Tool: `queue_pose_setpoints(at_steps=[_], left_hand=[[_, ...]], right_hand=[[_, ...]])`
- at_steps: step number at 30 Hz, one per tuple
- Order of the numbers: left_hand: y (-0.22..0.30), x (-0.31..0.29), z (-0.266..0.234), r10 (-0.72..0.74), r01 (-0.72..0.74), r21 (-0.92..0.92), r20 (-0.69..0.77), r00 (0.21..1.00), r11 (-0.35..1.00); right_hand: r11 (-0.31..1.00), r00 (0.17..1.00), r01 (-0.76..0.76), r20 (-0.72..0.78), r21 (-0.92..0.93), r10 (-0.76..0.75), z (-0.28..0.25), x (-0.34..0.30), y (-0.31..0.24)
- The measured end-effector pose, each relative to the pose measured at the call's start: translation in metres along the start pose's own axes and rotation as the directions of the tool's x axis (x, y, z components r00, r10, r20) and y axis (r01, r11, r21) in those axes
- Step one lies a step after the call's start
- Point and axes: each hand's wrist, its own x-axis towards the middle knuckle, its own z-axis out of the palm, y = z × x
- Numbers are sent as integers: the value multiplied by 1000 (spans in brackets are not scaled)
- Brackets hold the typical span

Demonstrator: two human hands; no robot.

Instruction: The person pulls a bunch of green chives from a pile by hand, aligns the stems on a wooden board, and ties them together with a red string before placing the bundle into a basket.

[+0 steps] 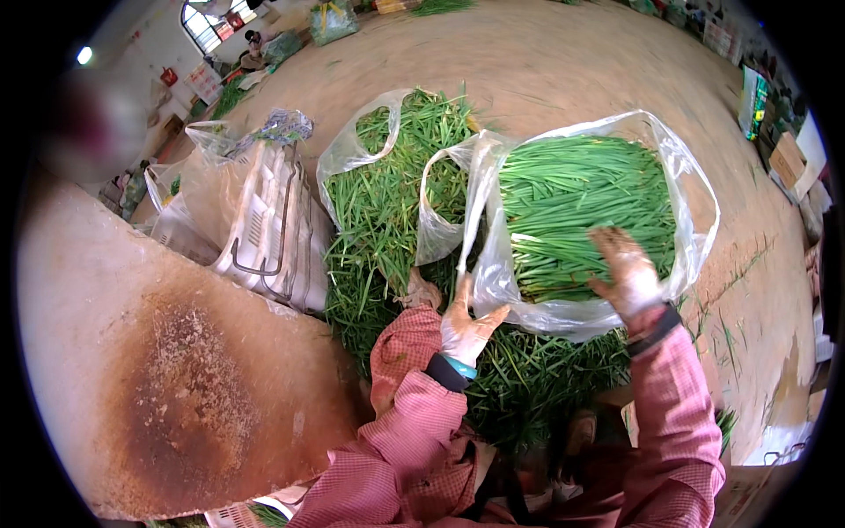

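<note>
A clear plastic bag (576, 321) stands in front of me, packed with long green chives (585, 189) laid side by side. My right hand (629, 275), in a stained whitish glove, rests at the near right part of these chives with its fingers spread. At the bag's near left corner is my left hand (466, 330), gloved alike, thumb and fingers apart; whether it touches the plastic I cannot tell. To the left, a second clear bag (348, 158) lies around a heap of looser, tangled green leaves (374, 198). More dark green leaves (528, 374) lie below both hands.
White plastic crates (268, 220) with metal handles stand at the left, partly under clear plastic. Nearer on that side is a pale, rust-stained surface (290, 400). Loose stalks are scattered over the brown floor (546, 53). A cardboard box (788, 160) stands far right; a person (253, 53) is far left.
</note>
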Motion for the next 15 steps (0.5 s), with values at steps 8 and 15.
queue_pose_setpoints(at_steps=[8,15], left_hand=[[46,-26,7,167,-169,285,32,985,943],[42,-25,0,193,-190,248,14,981,950]], right_hand=[[911,871,293,475,-291,-129,109,112,-31],[974,739,154,673,-168,-1,112,135,-35]])
